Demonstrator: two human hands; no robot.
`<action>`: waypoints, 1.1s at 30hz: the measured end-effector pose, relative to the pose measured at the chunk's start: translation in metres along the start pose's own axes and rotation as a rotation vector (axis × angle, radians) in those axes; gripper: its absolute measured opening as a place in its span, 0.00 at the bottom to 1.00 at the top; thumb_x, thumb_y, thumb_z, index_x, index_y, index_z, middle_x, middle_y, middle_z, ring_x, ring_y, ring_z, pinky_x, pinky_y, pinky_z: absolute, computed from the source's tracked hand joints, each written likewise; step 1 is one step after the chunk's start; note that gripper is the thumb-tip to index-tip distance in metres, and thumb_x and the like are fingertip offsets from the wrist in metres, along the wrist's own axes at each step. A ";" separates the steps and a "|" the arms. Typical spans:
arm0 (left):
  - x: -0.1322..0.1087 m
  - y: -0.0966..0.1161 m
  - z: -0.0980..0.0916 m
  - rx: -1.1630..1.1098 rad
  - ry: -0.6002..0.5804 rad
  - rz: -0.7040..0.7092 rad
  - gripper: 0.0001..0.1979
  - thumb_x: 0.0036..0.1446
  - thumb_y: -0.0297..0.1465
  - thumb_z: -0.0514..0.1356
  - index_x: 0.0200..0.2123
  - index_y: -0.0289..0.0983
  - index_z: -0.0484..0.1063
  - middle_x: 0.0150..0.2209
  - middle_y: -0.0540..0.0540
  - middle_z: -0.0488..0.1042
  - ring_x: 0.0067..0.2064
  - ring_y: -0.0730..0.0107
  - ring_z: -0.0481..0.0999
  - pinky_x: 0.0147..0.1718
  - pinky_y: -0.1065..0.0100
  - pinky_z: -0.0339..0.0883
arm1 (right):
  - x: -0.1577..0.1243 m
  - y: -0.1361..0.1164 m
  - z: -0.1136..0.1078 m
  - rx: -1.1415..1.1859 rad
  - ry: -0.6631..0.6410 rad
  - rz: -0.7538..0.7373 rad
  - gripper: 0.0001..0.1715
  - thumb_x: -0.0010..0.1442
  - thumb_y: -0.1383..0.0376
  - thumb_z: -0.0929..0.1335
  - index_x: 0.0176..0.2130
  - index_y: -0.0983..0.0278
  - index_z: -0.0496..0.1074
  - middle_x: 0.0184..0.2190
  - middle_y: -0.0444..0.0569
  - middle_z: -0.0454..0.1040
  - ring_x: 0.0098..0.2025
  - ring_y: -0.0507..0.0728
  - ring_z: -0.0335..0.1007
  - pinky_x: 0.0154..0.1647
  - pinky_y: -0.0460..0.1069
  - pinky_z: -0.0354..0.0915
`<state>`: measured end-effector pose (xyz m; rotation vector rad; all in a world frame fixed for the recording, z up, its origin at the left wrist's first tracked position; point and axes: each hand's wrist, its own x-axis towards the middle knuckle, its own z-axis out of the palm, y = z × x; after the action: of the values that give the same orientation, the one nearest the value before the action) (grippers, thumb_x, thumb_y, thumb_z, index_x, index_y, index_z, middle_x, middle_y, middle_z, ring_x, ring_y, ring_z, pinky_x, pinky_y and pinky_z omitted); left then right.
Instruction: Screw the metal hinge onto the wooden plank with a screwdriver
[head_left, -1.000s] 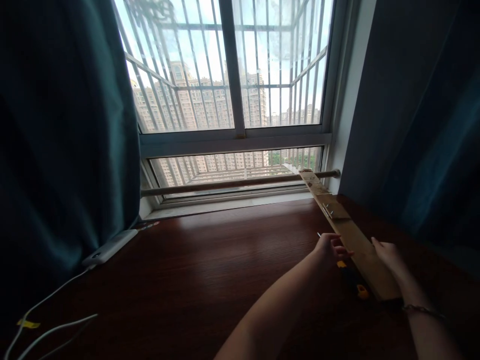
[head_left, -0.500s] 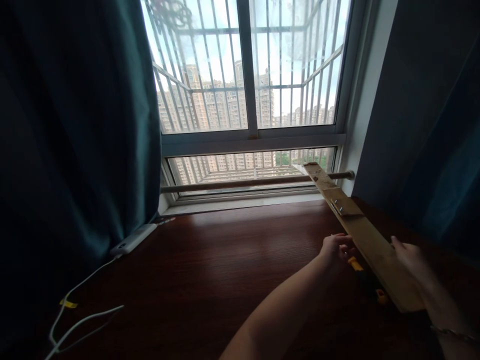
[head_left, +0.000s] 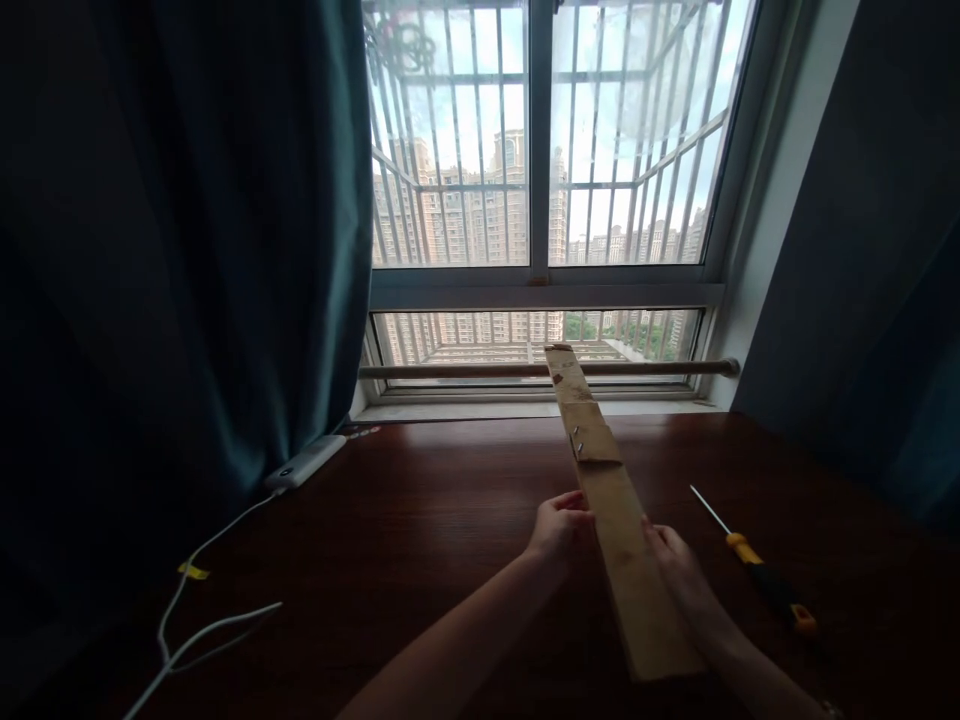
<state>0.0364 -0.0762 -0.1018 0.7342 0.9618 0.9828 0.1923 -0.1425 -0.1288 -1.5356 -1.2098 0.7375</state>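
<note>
A long wooden plank [head_left: 619, 530] runs from near me toward the window, with a second short piece fixed on its far half by metal screws [head_left: 577, 440]. My left hand [head_left: 559, 525] grips the plank's left edge, fingers curled. My right hand [head_left: 675, 565] holds its right edge, partly under the board. A yellow-and-black screwdriver [head_left: 757, 570] lies on the dark wooden table [head_left: 420, 540] just right of my right hand, untouched.
A white power bank [head_left: 309, 462] with a white cable [head_left: 202, 610] lies at the table's left by the dark teal curtain [head_left: 187, 250]. A wooden rod [head_left: 465, 370] spans the window sill. Another dark curtain hangs at right.
Both hands have carried the plank leftward to the table's middle, uncovering the screwdriver that lay beneath it. The camera view has also swung to the right.
</note>
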 end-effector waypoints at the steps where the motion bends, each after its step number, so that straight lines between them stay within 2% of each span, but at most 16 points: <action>1: -0.001 0.002 -0.010 -0.003 -0.016 0.014 0.20 0.33 0.18 0.63 0.36 0.30 0.74 0.35 0.42 0.75 0.24 0.78 0.69 0.18 0.77 0.54 | -0.003 -0.002 0.010 0.042 -0.015 0.009 0.28 0.54 0.43 0.59 0.30 0.64 0.68 0.25 0.50 0.74 0.29 0.60 0.71 0.24 0.50 0.66; 3: -0.004 0.004 -0.027 -0.014 -0.032 0.031 0.20 0.33 0.18 0.63 0.36 0.30 0.74 0.35 0.42 0.75 0.24 0.79 0.69 0.18 0.77 0.52 | -0.007 -0.005 0.028 0.107 -0.036 0.043 0.28 0.53 0.43 0.59 0.31 0.64 0.67 0.27 0.51 0.74 0.30 0.60 0.71 0.26 0.51 0.66; 6: -0.005 0.006 -0.046 -0.031 0.012 -0.002 0.20 0.33 0.17 0.63 0.36 0.30 0.74 0.35 0.42 0.75 0.25 0.78 0.69 0.18 0.77 0.53 | -0.011 -0.010 0.048 0.160 -0.023 0.110 0.28 0.52 0.42 0.60 0.32 0.65 0.66 0.30 0.53 0.73 0.33 0.61 0.70 0.30 0.52 0.66; 12: -0.004 0.007 -0.065 -0.037 0.003 -0.009 0.22 0.34 0.17 0.60 0.38 0.31 0.73 0.38 0.41 0.75 0.22 0.80 0.68 0.17 0.77 0.50 | -0.014 -0.012 0.067 0.188 -0.033 0.151 0.31 0.50 0.41 0.60 0.34 0.66 0.65 0.32 0.54 0.72 0.37 0.62 0.68 0.35 0.52 0.63; 16: -0.004 0.007 -0.067 -0.030 -0.025 0.005 0.21 0.34 0.18 0.61 0.38 0.30 0.73 0.37 0.40 0.76 0.22 0.80 0.67 0.17 0.77 0.50 | -0.013 -0.008 0.070 0.185 -0.032 0.168 0.31 0.50 0.41 0.59 0.34 0.66 0.64 0.32 0.53 0.72 0.36 0.61 0.68 0.36 0.51 0.63; 25: 0.005 0.003 -0.064 0.044 -0.037 -0.015 0.21 0.34 0.20 0.62 0.38 0.32 0.74 0.34 0.43 0.75 0.27 0.76 0.70 0.22 0.76 0.56 | -0.016 -0.001 0.066 0.236 -0.006 0.261 0.28 0.48 0.42 0.62 0.31 0.64 0.66 0.29 0.50 0.73 0.35 0.62 0.69 0.32 0.50 0.65; 29: 0.010 0.000 -0.068 0.066 -0.015 -0.025 0.22 0.33 0.21 0.63 0.38 0.33 0.73 0.34 0.45 0.74 0.27 0.77 0.70 0.22 0.76 0.55 | -0.008 0.006 0.064 0.196 -0.055 0.251 0.28 0.50 0.43 0.61 0.33 0.64 0.67 0.31 0.51 0.72 0.37 0.62 0.69 0.35 0.52 0.66; 31: 0.013 -0.003 -0.071 0.076 -0.010 -0.014 0.23 0.32 0.22 0.64 0.39 0.34 0.73 0.36 0.45 0.74 0.27 0.77 0.70 0.22 0.76 0.56 | -0.006 0.002 0.059 0.102 0.010 0.208 0.28 0.51 0.44 0.61 0.37 0.65 0.67 0.36 0.53 0.70 0.41 0.63 0.68 0.40 0.54 0.65; 33: 0.016 -0.008 -0.074 0.071 -0.030 0.004 0.25 0.33 0.24 0.65 0.40 0.34 0.72 0.38 0.45 0.73 0.28 0.77 0.70 0.22 0.76 0.57 | -0.012 -0.013 0.047 -0.029 0.155 0.043 0.30 0.51 0.46 0.63 0.43 0.66 0.65 0.43 0.55 0.66 0.47 0.65 0.64 0.47 0.57 0.62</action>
<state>-0.0246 -0.0582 -0.1438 0.8085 0.9733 0.9426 0.1422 -0.1379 -0.1323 -1.6160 -1.0792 0.6188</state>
